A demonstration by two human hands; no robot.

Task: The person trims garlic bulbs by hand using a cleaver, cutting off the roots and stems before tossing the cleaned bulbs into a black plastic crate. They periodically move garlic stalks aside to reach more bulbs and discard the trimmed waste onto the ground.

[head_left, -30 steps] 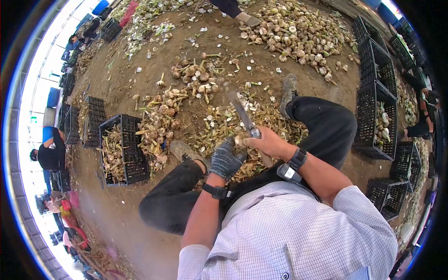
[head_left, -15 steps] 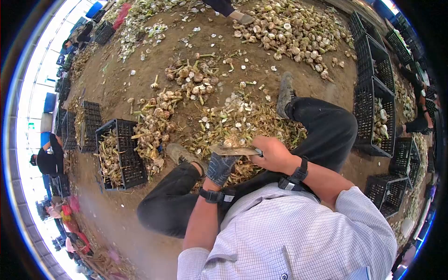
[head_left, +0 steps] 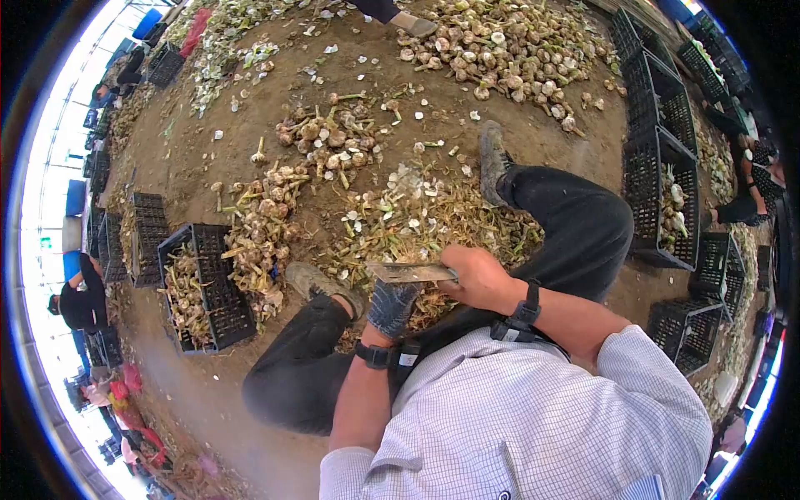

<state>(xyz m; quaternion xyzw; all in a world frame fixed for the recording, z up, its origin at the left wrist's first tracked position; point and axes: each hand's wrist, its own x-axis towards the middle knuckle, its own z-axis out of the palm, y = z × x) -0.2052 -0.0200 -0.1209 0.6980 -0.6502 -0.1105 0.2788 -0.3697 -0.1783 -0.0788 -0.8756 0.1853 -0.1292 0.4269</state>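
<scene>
My right hand [head_left: 483, 279] is bare and closed around the handle of a broad, flat knife [head_left: 408, 272]. The blade lies level, pointing left, and crosses over my left hand [head_left: 392, 306], which wears a dark grey patterned glove. The left fingers are mostly hidden by the blade, so what they hold, if anything, does not show. Beyond both hands spreads a heap of cut garlic stems and skins [head_left: 433, 218] between my feet. Whole garlic bulbs [head_left: 271, 200] with stems lie in a pile to the left, and further bulbs [head_left: 329, 137] sit ahead.
At my left stands a black crate [head_left: 221, 287] holding trimmed stems or garlic. Black crates [head_left: 658, 196] line the right side, one with bulbs inside. A large garlic heap [head_left: 517, 50] lies far ahead beside another person's foot [head_left: 421, 27]. Several people work around the edges.
A garlic bulb seen just beyond the blade earlier no longer shows. The right hand and knife have shifted slightly left in view, and the whole scene has turned a little with the head.
</scene>
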